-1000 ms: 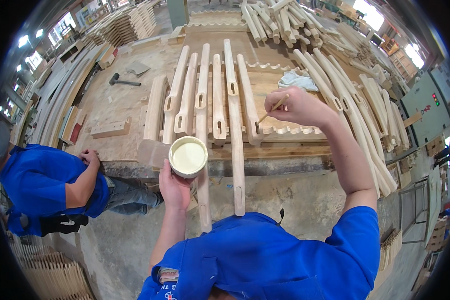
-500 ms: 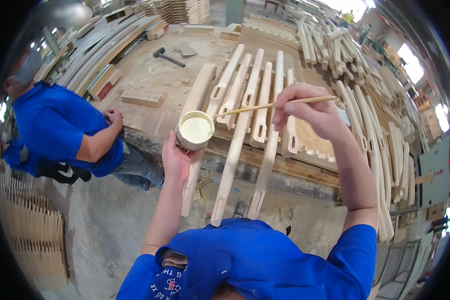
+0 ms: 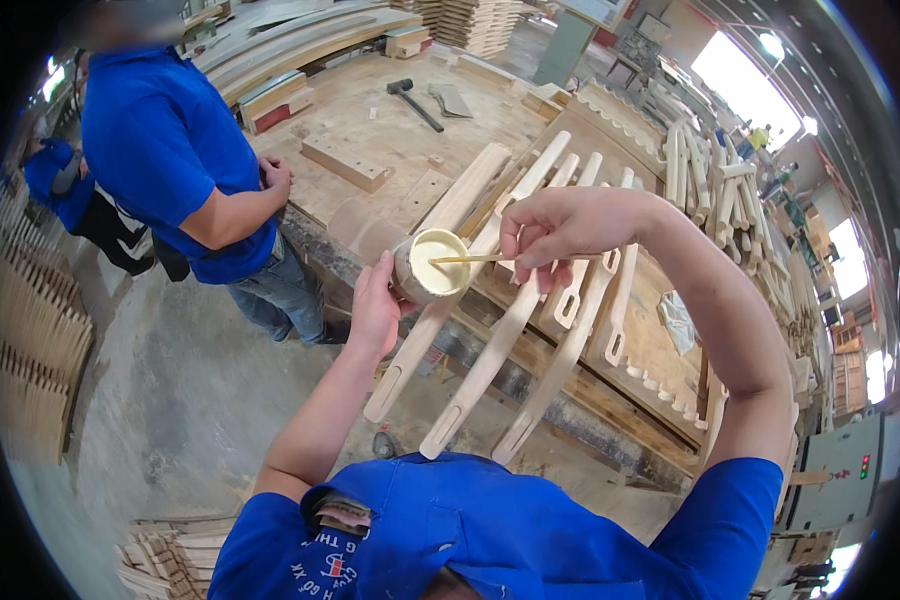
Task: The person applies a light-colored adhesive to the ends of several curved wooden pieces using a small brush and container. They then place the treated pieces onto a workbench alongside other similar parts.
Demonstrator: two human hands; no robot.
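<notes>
Cup (image 3: 407, 275): landmark; holds cream-coloured liquid (image 3: 442, 244).
Left hand (image 3: 375, 305): grasping the cup's left side.
Right hand (image 3: 560, 235): pinching 1 thin wooden stick (image 3: 482, 258), right of the cup.
Stick tip (image 3: 433, 261): inside the cup, at the liquid.
Slotted wooden rails (image 3: 497, 350): below and right of the cup.
Dipping, advised: steady the cup; load the tip lightly; scrape excess against the cup's rim.

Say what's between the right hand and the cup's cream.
A thin stick in the right hand spans it, its tip at the cream in the cup; head view.
</notes>
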